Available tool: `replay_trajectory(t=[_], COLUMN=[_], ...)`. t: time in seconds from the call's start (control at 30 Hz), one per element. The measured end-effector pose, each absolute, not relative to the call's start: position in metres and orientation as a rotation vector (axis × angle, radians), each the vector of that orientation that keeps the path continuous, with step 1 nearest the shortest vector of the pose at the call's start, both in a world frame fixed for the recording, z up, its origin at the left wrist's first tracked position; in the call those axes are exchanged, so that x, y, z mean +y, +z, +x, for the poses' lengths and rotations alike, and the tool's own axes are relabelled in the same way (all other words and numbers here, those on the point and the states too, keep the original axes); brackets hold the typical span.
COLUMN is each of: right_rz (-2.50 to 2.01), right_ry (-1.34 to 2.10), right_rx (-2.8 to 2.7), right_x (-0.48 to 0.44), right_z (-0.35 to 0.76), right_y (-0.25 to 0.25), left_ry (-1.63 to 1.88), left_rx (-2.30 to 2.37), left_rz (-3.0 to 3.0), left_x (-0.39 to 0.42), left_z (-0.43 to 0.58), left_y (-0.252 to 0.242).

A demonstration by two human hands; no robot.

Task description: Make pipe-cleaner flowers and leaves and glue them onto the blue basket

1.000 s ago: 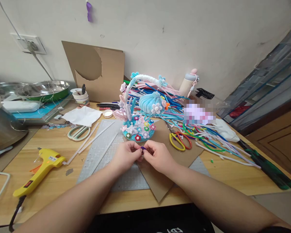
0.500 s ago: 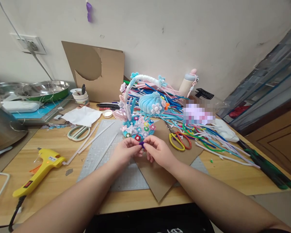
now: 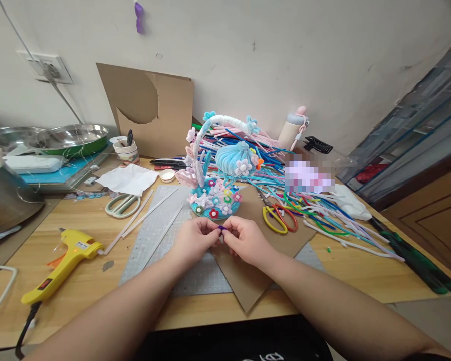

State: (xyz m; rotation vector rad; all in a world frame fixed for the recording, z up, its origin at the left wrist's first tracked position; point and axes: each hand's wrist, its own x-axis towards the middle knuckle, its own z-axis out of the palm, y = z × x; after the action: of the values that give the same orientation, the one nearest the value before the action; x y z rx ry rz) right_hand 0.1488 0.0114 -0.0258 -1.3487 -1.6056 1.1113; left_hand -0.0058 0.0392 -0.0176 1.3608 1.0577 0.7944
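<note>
My left hand [image 3: 200, 239] and my right hand [image 3: 244, 238] meet fingertip to fingertip, both closed in a pinch on a small dark purple fuzzy piece [image 3: 221, 228]. It looks like pipe cleaner; most of it is hidden by the fingers. Just beyond them stands a blue pipe-cleaner basket [image 3: 225, 214] full of small coloured flowers, with a white wrapped handle [image 3: 225, 120] arching above. Under the hands lie a brown cardboard sheet [image 3: 244, 286] and a grey cutting mat [image 3: 154, 250].
A yellow glue gun [image 3: 62, 263] lies at the left, near green-handled scissors [image 3: 123, 205]. Red-and-yellow-handled scissors [image 3: 280, 219] are right of the basket. Behind are a blue fluffy pouch-shaped piece [image 3: 231, 160], piled pipe cleaners [image 3: 263, 143] and a bottle [image 3: 291, 131].
Both hands have dipped slightly and their fingers have shifted around the purple piece, so less of it shows. The basket and tools stay where they were.
</note>
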Motion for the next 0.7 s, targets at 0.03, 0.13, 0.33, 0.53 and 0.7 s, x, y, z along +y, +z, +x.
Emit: replay_trajectory(t=[0.03, 0.13, 0.33, 0.53, 0.7], right_rz=[-1.361, -1.372, -1.441, -1.447, -1.315], right_ry=[1.086, 1.075, 0.883, 0.776, 1.183], right_rx=[-1.620, -1.631, -1.722, -1.774, -1.503], right_x=[0.0107, 0.0098, 0.0101, 0.0100, 0.0167], right_z=[0.1487, 0.1484, 0.1484, 0.1478, 0.1472], right_y=[-0.0254, -0.0244, -0.0235, -0.0261, -0.0230], left_ry=[0.792, 0.788, 0.763, 0.803, 0.824], left_rx=[1.065, 1.081, 1.109, 1.091, 1.013], left_rz=[1.368, 1.374, 1.444, 1.508, 1.224], left_x=[0.0386, 0.0373, 0.0344, 0.0324, 0.0368], left_z=[-0.0055, -0.0045, -0.0031, -0.0021, -0.0013], left_y=[-0.0172, -0.0149, -0.0162, -0.0224, -0.0157])
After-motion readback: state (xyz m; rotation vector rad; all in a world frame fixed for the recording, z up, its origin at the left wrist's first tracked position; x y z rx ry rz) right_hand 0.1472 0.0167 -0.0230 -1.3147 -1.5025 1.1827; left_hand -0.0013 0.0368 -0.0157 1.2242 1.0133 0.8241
